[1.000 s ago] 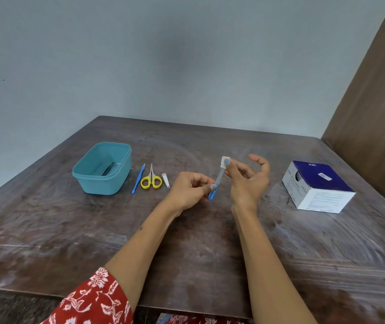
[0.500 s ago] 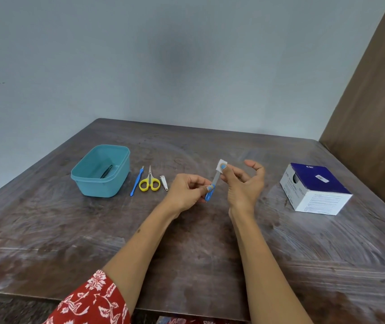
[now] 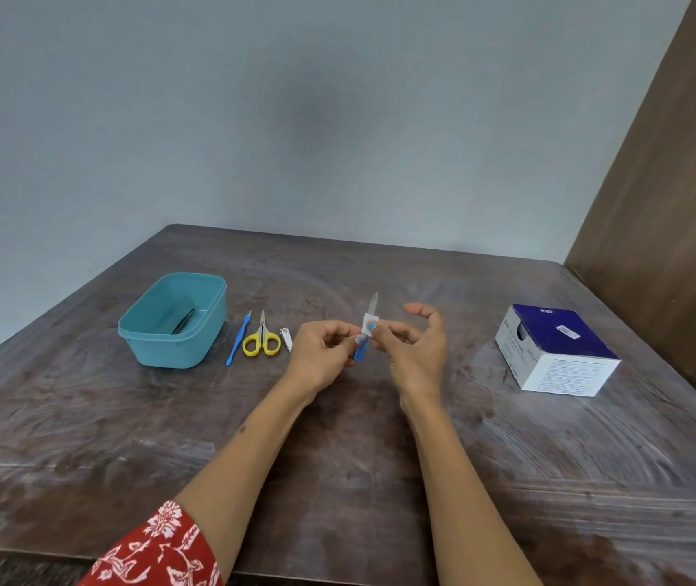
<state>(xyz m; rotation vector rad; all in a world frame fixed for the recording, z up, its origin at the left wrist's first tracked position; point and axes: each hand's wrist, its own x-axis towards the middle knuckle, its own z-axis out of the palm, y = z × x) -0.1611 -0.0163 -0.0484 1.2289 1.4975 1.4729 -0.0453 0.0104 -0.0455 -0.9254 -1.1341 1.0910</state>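
Left hand: the left hand (image 3: 323, 357) is raised above the worktop, fingers curled, fingertips pinching the blue handle of the file.
Right hand: the right hand (image 3: 416, 348) is just beside the left; thumb and forefinger pinch the white pad against the file blade, and the other fingers are lifted and loosely bent.
Held tool: a slim metal nail file (image 3: 361, 353) with a blue plastic handle, held between the two hands, tilted, with its bare metal tip pointing up and away past the fingertips.
Wipe: a small square white pad (image 3: 368, 324), folded round the lower blade, just above the handle.
Worktop: a dark brown scuffed wooden worktop (image 3: 84, 416), below both hands.
Row left of the left hand, nearest first: a small silver metal nail clipper (image 3: 286, 338); yellow-handled scissors (image 3: 261, 342) with the blades pointing away; a thin blue plastic stick tool (image 3: 238, 340).
Container: a teal rectangular plastic tub (image 3: 177, 348), open-topped, beyond that row and well apart from the left hand.
Tub contents: a dark slender tool (image 3: 183, 321) lying on the tub floor; its kind cannot be told.
Box: a white cardboard box (image 3: 557, 353) with a dark blue top, well to the right of the right hand.
Clothing: a red sleeve (image 3: 160, 547) with a white floral print on the left arm.
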